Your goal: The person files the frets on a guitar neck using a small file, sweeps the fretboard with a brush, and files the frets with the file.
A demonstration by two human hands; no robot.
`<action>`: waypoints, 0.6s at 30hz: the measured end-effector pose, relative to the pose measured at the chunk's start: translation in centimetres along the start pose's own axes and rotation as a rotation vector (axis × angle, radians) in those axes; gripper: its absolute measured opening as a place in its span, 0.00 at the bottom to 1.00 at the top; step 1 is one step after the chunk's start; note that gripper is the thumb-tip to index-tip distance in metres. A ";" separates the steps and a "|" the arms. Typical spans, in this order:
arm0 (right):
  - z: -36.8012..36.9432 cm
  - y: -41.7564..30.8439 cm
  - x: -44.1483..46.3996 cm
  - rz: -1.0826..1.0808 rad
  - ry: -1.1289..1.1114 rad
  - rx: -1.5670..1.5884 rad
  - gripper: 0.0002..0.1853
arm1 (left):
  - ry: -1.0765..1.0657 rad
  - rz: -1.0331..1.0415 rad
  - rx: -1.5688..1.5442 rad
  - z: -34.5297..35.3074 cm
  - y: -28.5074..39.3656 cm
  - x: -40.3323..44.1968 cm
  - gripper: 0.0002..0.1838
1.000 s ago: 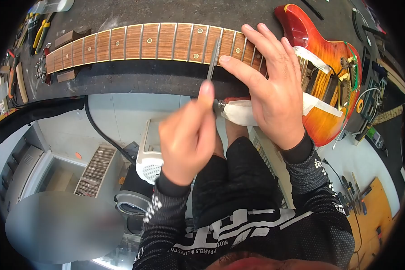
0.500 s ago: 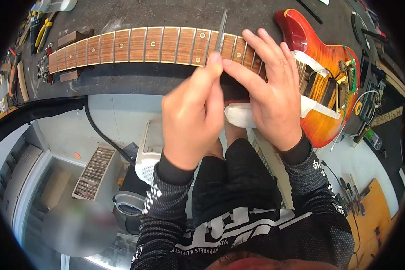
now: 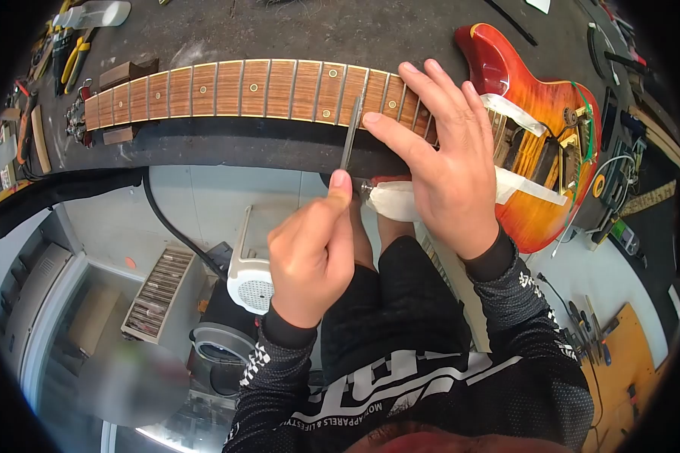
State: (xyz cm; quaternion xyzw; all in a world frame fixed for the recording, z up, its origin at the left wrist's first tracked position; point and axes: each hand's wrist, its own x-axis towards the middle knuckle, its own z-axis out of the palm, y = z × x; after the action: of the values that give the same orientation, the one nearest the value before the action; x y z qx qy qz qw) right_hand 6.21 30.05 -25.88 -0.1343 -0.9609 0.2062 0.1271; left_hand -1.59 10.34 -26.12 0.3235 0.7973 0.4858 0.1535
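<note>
An electric guitar with a sunburst body [image 3: 540, 215] lies on its back, its wooden fretboard [image 3: 268, 90] stretching left across the bench edge area. My left hand [image 3: 310, 260] is closed round a slim metal file [image 3: 349, 140], thumb along its top. The file's far end rests over a fret near the upper part of the neck, and its handle end is hidden in the hand. My right hand [image 3: 457, 170] is spread flat over the frets by the body, thumb tip just right of the file. White tape [image 3: 533, 185] covers parts of the body, including the lower horn [image 3: 397, 200].
A wooden block [image 3: 128, 72] props the neck near the headstock. Pliers [image 3: 75, 60] and other tools lie at the bench's left end. Cables and a ruler [image 3: 650, 198] sit right of the body. A white perforated appliance [image 3: 249, 283] stands below the bench.
My left hand has drawn the file back toward me, down and slightly left, off the far side of the neck. The right hand stays in place over the frets.
</note>
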 end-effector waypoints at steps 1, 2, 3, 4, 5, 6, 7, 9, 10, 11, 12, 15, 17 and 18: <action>0.0 0.0 0.0 -0.001 -0.003 0.002 0.25 | -0.018 -0.032 0.000 -0.1 0.3 0.3 0.19; 0.1 0.0 0.0 -0.006 0.007 -0.010 0.25 | -0.001 -0.008 -0.013 0.3 0.3 1.9 0.18; 0.3 0.0 0.0 -0.009 0.018 -0.022 0.26 | 0.012 0.017 -0.027 1.1 0.0 4.5 0.18; 0.4 0.0 -0.1 -0.009 0.027 -0.037 0.26 | 0.024 0.042 -0.043 1.7 -0.1 5.8 0.17; 0.3 0.0 -0.1 -0.014 0.020 -0.038 0.26 | 0.025 0.023 -0.046 1.5 -0.1 5.4 0.19; 0.3 0.1 -0.1 -0.018 0.018 -0.040 0.26 | 0.026 0.008 -0.047 1.3 -0.1 4.6 0.20; 0.3 0.1 -0.1 -0.018 0.017 -0.040 0.26 | 0.022 -0.006 -0.048 0.9 0.1 3.7 0.21; 0.5 0.5 -0.2 -0.035 0.031 -0.026 0.27 | 0.026 0.002 -0.008 0.1 0.3 0.6 0.20; 0.5 0.6 -0.3 -0.044 0.034 -0.020 0.27 | 0.018 -0.004 -0.007 0.0 0.3 0.7 0.21; 0.4 0.5 -0.3 -0.036 0.031 -0.021 0.27 | 0.012 -0.011 -0.005 -0.1 0.6 0.9 0.21; 0.3 0.4 -0.1 -0.031 0.030 -0.023 0.27 | 0.019 -0.005 -0.018 0.3 0.5 2.0 0.21; 0.3 0.1 -0.3 -0.015 0.024 -0.021 0.27 | 0.017 -0.007 -0.035 1.2 0.4 5.3 0.22; 0.3 0.2 -0.1 -0.018 0.021 -0.017 0.27 | -0.003 -0.024 -0.010 0.7 0.5 3.9 0.22; 0.3 0.2 -0.1 -0.020 0.017 -0.016 0.27 | -0.015 -0.048 0.023 0.1 0.9 2.1 0.22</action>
State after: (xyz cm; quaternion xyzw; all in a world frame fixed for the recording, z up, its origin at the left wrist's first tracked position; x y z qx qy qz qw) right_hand 6.30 30.11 -26.25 -0.1272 -0.9628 0.1958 0.1363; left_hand -2.76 12.12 -25.29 0.3098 0.8092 0.4702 0.1675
